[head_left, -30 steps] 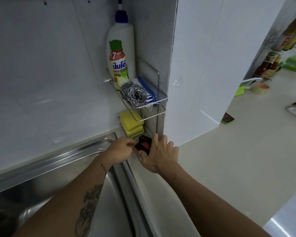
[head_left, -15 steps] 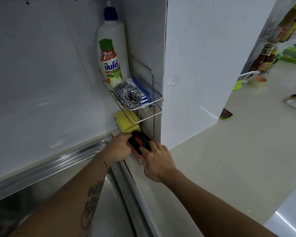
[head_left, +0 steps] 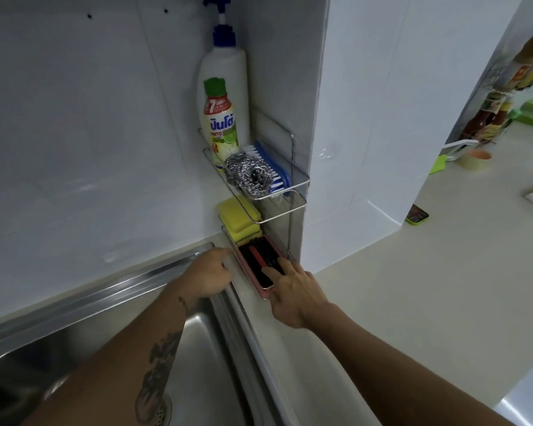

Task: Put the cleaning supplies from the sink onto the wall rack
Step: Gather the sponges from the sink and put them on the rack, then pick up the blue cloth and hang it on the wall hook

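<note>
The red and black brush (head_left: 260,264) lies bristles up in the lower tier of the wall rack (head_left: 299,192), at its near end, with its pink-red base poking slightly past the rack's front wire. Your right hand (head_left: 296,295) rests on it: the fingers (head_left: 274,273) lie flat across the near part of the black bristles, pressing rather than wrapping, so it is a loose open touch and not a closed grasp. Your left hand (head_left: 208,276) sits just to the left, at the rack's lower rim beside the brush, fingers curled inward; you cannot tell from this angle whether it pinches the wire or merely leans against it, and it holds no object that shows.

Just behind the brush in the same tier, two yellow sponges (head_left: 237,218) are stacked, touching its far end. On the upper tier, a steel wool scourer (head_left: 248,175) sits at the front, a blue scrub brush (head_left: 274,169) lies just beside it on the right, and a white pump bottle of dish soap (head_left: 223,99) stands upright at the back, in the corner of the tiled wall.

Below your left forearm runs the steel sink (head_left: 111,309); to its right, the pale counter (head_left: 413,302) stretches away, with a green-cased phone (head_left: 416,215) lying near the pillar's foot.
</note>
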A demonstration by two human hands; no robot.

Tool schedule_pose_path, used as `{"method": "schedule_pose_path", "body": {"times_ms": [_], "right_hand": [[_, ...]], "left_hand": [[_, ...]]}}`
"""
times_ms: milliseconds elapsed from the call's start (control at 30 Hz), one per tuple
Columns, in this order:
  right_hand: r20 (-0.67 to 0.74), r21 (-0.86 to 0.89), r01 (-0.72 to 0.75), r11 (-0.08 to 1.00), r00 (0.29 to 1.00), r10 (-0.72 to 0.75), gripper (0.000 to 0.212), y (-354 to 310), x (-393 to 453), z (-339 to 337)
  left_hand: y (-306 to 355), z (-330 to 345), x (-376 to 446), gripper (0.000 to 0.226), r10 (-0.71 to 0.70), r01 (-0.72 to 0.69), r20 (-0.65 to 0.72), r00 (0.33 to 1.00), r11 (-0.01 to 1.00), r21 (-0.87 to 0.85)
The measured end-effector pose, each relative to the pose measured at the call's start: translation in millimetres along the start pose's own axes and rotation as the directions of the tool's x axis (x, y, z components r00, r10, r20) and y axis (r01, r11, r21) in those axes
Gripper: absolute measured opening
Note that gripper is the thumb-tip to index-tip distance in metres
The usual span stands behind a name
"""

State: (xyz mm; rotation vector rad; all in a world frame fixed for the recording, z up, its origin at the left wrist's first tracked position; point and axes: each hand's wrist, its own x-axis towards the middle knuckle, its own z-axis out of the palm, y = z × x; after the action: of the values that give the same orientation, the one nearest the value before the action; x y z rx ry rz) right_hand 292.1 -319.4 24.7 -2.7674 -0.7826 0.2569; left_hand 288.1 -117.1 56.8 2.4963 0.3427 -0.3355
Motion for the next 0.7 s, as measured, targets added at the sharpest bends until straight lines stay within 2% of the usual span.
{"method": "schedule_pose_path", "body": {"times_ms": [100, 200, 367, 533, 633, 700], "right_hand": [[-0.056, 0.036, 0.021, 0.999, 0.998, -0.019, 0.056, -22.5, -2.6, -9.4], [-0.056, 0.143, 0.095, 0.985, 0.995, -0.088, 0.049, -57.7, -4.3, -10.4], [-0.085, 0.254, 0.238, 0.937, 0.971, -0.224, 0.046, -140.1, -8.1, 9.6], [0.047, 0.277, 0.329, 0.903, 0.934, -0.355, 0.045, -241.6, -19.2, 49.8], [0.141, 0.259, 0.369, 0.893, 0.900, -0.413, 0.043, -291.8, -27.4, 79.9], [0.212, 0.251, 0.393, 0.884, 0.869, -0.447, 0.041, -320.4, -32.5, 98.3]], "left_hand": [[-29.6, -10.8, -18.6, 0.062, 0.011, -0.014, -0.048, 0.999, 0.998, -0.059], [-65.2, -25.0, -50.3, 0.055, 0.029, -0.051, -0.164, 0.986, 0.990, -0.130], [-140.6, -43.9, -116.6, 0.051, -0.111, 0.044, -0.282, 0.953, 0.971, -0.235], [-237.8, -60.9, -198.8, 0.050, -0.257, 0.137, -0.394, 0.882, 0.942, -0.308], [-286.7, -66.1, -241.4, 0.037, -0.299, 0.167, -0.522, 0.799, 0.944, -0.285], [-316.1, -66.4, -268.2, 0.031, -0.367, 0.242, -0.553, 0.748, 0.927, -0.288]]}}
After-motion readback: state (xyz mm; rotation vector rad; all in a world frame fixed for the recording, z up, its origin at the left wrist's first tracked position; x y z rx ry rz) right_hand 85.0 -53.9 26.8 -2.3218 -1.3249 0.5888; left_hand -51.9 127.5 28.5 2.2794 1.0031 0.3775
